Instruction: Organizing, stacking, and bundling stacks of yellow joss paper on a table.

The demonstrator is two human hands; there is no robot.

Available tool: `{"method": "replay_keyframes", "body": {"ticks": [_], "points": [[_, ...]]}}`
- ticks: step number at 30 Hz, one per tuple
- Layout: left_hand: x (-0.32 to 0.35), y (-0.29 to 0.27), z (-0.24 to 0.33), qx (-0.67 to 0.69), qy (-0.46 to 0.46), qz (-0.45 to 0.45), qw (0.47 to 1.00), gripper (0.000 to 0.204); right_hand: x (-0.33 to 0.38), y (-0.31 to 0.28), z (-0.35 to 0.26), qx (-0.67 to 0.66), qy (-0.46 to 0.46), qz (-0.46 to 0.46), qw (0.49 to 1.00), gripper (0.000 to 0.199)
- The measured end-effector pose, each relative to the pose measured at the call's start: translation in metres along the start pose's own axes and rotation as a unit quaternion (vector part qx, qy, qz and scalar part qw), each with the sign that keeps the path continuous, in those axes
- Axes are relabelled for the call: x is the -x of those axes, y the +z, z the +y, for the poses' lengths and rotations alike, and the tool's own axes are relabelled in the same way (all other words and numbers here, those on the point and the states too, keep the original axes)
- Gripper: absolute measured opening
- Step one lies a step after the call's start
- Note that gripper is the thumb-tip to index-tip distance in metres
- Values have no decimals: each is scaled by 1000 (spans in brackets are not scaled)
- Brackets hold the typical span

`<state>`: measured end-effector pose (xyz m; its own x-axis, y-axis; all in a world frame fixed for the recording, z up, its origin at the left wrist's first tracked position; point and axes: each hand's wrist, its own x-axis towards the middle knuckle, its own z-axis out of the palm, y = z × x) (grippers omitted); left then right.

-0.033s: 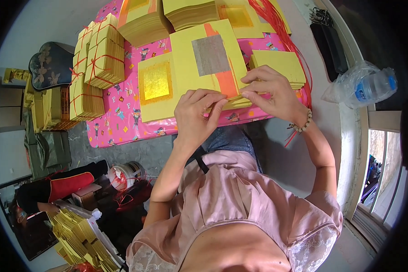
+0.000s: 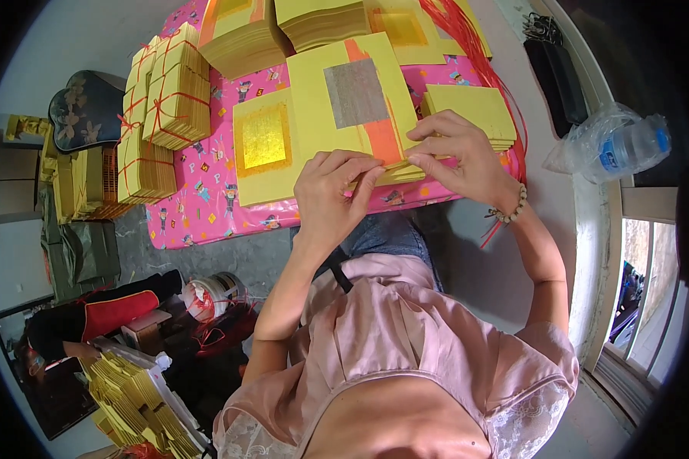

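A stack of yellow joss paper [image 2: 356, 92] lies in front of me, its top sheet bearing a silver-grey square and an orange band. At its near edge, by the foot of the band, my left hand [image 2: 333, 191] is closed, thumb and forefinger pinching the paper. A little to the right, my right hand [image 2: 461, 164] pinches the same edge, its other fingers curled above the sheets. How many sheets each hand grips is hidden. Beside the stack on the left lies a yellow sheet with a gold foil square [image 2: 262, 144].
The table wears a pink patterned cloth [image 2: 199, 222]. Bundles tied with red string [image 2: 177, 107] stand at left; thick paper stacks [image 2: 245, 50] sit behind. Red strings [image 2: 475, 46] hang at the far right, near another yellow stack [image 2: 471, 107]. A wrapped bottle [image 2: 616, 149] is at right. Another person's sleeve [image 2: 122, 314] shows lower left.
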<state>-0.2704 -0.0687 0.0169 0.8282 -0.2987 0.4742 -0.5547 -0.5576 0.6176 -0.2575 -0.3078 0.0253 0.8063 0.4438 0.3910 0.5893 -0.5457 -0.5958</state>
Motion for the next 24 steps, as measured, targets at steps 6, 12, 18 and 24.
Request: {"method": "replay_keyframes", "body": {"ticks": [6,12,18,24], "points": [[0,3,-2,2,1,13,1000,6,-1,-1,-1,-1,1,2,1000,16],[-4,3,-2,-5,5,12,1000,5,-1,-3,-1,2,-1,-7,1000,18],[-9,-2,-3,-33,26,-2,999,9,-1,-2,3,131,-91,11,987,26],[-15,-15,-1,-41,67,31,996,28,-25,-8,9,106,-73,9,992,21]]}}
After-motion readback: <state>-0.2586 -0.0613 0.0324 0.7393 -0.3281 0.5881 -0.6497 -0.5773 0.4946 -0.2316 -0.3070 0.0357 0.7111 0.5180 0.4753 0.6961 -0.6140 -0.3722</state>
